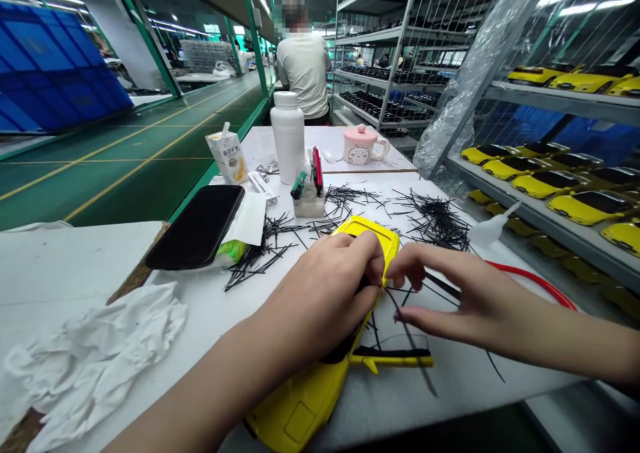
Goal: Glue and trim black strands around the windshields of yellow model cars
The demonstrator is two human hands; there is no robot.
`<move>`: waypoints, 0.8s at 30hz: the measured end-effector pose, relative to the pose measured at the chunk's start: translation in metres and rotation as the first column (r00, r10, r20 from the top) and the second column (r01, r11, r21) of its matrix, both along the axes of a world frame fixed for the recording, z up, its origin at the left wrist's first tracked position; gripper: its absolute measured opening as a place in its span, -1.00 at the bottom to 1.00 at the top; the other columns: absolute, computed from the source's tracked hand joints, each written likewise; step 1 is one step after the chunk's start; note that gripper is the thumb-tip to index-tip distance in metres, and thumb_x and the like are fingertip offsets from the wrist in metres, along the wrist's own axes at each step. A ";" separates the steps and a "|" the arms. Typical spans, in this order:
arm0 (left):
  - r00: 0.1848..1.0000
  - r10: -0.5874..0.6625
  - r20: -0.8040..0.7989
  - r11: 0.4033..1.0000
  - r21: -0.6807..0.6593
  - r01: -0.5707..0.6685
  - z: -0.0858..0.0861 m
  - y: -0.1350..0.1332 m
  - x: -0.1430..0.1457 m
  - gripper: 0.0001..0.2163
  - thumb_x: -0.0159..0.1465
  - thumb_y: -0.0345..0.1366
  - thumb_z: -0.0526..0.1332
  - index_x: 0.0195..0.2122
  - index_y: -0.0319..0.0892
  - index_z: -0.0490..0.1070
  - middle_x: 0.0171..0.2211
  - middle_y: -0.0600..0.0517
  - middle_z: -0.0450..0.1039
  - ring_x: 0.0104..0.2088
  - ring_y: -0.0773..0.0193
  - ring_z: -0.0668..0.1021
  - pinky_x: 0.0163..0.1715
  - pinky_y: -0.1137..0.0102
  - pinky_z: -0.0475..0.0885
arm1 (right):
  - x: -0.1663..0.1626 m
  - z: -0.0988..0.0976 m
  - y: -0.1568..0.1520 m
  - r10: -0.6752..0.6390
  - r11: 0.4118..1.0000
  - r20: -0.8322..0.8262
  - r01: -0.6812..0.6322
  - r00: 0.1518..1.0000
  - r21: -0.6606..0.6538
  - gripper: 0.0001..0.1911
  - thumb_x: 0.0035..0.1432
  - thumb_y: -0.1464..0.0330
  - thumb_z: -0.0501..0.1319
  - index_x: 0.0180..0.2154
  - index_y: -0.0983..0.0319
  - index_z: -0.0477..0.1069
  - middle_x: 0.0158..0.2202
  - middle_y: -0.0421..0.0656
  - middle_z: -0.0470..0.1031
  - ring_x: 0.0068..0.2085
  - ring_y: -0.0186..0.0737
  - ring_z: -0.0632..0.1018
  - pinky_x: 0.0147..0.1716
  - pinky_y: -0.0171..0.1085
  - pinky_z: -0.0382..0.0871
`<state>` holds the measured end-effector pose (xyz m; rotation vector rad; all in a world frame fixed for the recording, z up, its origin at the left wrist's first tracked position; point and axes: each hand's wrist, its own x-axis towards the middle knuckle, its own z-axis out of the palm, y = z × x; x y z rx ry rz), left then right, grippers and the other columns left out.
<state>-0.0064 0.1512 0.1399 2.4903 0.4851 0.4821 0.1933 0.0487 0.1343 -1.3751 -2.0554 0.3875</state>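
Note:
A yellow toy car body [300, 406] lies at an angle on the white table, its door [395, 360] swung out to the right. My left hand [340, 286] is closed over the car's middle, thumb and fingers curled at its right edge. From those fingertips a thin black strip [413, 340] slants down to the right; whether they pinch it is hidden. Beside that edge my right hand [450, 293] has its thumb and fingers apart, with nothing visible held. Its fingertips are close to the car's side and the strip's upper end.
Piles of thin black strips [440, 220] lie around. Behind stand a white bottle [289, 140], a small holder [309, 205] and a pink-lidded mug [361, 145]. A phone [197, 226] and white cloth [100, 353] lie left. Yellow cars fill a rack [540, 173] right; a person [304, 66] sits ahead.

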 end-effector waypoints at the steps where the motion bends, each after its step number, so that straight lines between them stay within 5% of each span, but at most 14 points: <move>1: 1.000 0.004 0.010 1.000 -0.004 -0.004 0.000 0.000 0.001 -0.84 0.27 -0.51 0.20 -0.29 -0.10 0.26 -0.28 0.08 0.46 -0.25 0.18 0.46 -0.27 0.35 0.28 | -0.003 -0.006 0.003 0.009 0.998 0.056 -0.012 0.998 0.068 -0.85 0.26 0.48 0.26 -0.15 0.16 0.38 -0.31 -0.21 0.56 -0.31 -0.26 0.56 -0.33 -0.30 0.46; 4: 1.000 0.007 0.020 1.000 -0.015 -0.007 0.000 -0.001 0.002 -0.82 0.26 -0.52 0.21 -0.31 -0.11 0.25 -0.31 0.09 0.44 -0.28 0.19 0.44 -0.30 0.35 0.26 | -0.009 -0.018 0.007 0.005 0.967 0.167 -0.047 0.986 0.249 -0.88 0.32 0.52 0.21 -0.19 0.19 0.36 -0.33 -0.18 0.57 -0.31 -0.24 0.57 -0.28 -0.24 0.40; 8: 1.000 0.004 -0.003 1.000 0.005 -0.004 0.000 -0.001 0.002 -0.83 0.25 -0.53 0.19 -0.29 -0.11 0.26 -0.29 0.06 0.42 -0.23 0.15 0.43 -0.26 0.32 0.27 | -0.008 -0.019 0.003 -0.002 0.955 0.209 -0.060 0.978 0.290 -0.89 0.36 0.53 0.21 -0.18 0.21 0.40 -0.33 -0.16 0.59 -0.30 -0.22 0.60 -0.26 -0.21 0.35; 13: 0.998 0.049 -0.048 0.998 0.030 -0.048 -0.003 -0.001 0.001 -0.75 0.16 -0.56 0.19 -0.23 -0.10 0.22 -0.12 -0.03 0.37 -0.08 0.04 0.38 -0.13 0.22 0.30 | -0.006 -0.015 -0.011 -0.024 0.980 0.123 -0.001 0.992 0.200 -0.92 0.38 0.47 0.24 -0.17 0.19 0.46 -0.26 -0.13 0.63 -0.23 -0.20 0.58 -0.21 -0.21 0.40; 24: 0.993 0.107 -0.060 0.994 0.025 -0.105 -0.005 -0.004 0.004 -0.79 0.20 -0.54 0.17 -0.23 -0.12 0.21 -0.12 -0.04 0.35 -0.05 0.01 0.36 -0.09 0.17 0.29 | -0.011 -0.010 -0.004 0.023 0.999 -0.086 -0.026 0.996 -0.026 -0.88 0.28 0.49 0.28 -0.27 0.21 0.58 -0.40 -0.20 0.61 -0.39 -0.34 0.58 -0.37 -0.38 0.45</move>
